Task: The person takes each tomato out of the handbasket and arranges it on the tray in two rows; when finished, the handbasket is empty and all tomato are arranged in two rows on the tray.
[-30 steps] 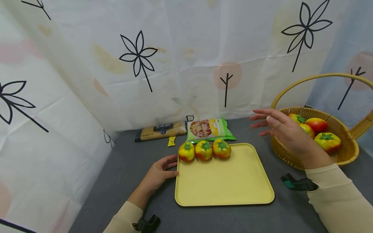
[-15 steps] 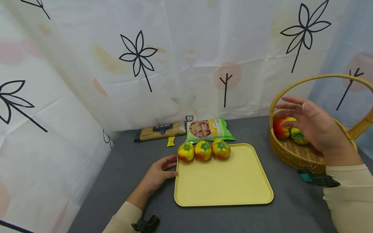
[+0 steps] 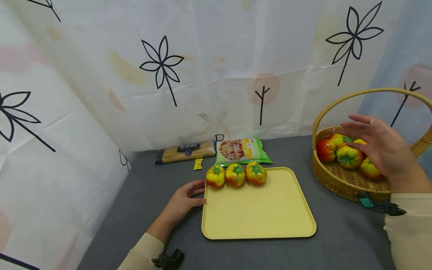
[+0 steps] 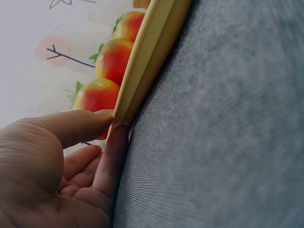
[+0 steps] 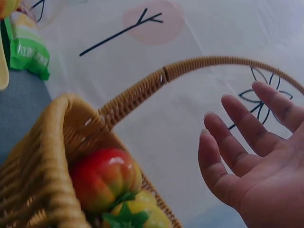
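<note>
- Since the earlier frames the right hand (image 3: 381, 148) has been travelling away from the space above the tray toward the right edge of the grey table (image 3: 145, 195), and it is now hovering over the wicker basket (image 3: 341, 183), under the arch of the basket handle (image 3: 368, 92).
- That hand's fingers (image 5: 237, 142) are lying straight and slightly spread, palm turned down toward the fruit; it is holding nothing and does not appear to be touching anything yet.
- Judging from this, the hand is lining up for a pick from the basket, with the grasp itself not yet made.
- The basket tomatoes (image 3: 347, 155) are sitting heaped in the basket directly below the palm; the red one (image 5: 104, 178) is lying against the woven wall in the right wrist view, with a yellower one just beneath it.
- The left hand (image 3: 183, 200) is resting on the table at the left edge of the yellow tray (image 3: 260, 213), thumb (image 4: 71, 126) and forefinger touching the rim near its far left corner, steadying it rather than lifting it.
- Three tomatoes (image 3: 235, 174) are standing in a row along the far edge of the tray, from its far left corner inward, each touching the next.
- The rest of the tray is lying bare, so there is room for more fruit beside or in front of that row.
- Against the back edge of the table a spaghetti packet (image 3: 185, 152), a small yellow sachet (image 3: 198, 164) and a green snack bag (image 3: 241, 149) are lying flat, well apart from both hands.
</note>
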{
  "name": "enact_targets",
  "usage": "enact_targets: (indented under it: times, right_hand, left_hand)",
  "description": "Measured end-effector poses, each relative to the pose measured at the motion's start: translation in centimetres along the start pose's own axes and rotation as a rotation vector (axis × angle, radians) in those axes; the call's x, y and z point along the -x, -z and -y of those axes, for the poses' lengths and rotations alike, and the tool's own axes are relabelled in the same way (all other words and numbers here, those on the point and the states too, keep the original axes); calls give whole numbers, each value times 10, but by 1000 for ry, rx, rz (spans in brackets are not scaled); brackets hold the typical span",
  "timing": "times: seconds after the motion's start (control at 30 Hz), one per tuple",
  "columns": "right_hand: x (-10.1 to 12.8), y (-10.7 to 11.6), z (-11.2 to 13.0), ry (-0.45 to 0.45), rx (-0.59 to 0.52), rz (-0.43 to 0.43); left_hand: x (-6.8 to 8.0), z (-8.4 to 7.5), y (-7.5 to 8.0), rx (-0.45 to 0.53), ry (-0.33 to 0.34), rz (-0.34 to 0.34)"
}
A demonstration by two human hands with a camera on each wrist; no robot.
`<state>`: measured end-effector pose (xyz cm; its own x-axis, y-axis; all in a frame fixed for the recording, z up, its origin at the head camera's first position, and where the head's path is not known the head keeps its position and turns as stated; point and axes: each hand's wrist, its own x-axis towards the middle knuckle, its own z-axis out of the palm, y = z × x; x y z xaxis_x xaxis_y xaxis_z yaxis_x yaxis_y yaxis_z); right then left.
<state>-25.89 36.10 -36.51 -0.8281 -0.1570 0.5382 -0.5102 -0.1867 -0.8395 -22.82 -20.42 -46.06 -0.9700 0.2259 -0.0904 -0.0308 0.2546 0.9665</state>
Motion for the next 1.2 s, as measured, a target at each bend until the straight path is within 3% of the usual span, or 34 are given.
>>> enact_targets:
  times: [0.27, 0.33, 0.57, 0.6, 0.87, 1.2]
  right_hand:
    - [8, 12, -13, -125, 222, -147]
    - [9, 15, -15, -146, 255, -163]
    - [14, 21, -18, -216, 575, -201]
    - [15, 21, -19, -221, 582, -201]
    - [13, 23, -20, -327, 656, -143]
    - [7, 20, -17, -515, 809, 61]
  left_hand:
    - [0, -1, -1, -3, 4, -3]
    - [0, -1, -1, -3, 5, -3]
    - [-1, -1, -1, -4, 2, -2]
    - [-1, -1, -1, -4, 1, -3]
    - [0, -1, 0, -5, -1, -3]
    - [0, 0, 1, -10, -4, 7]
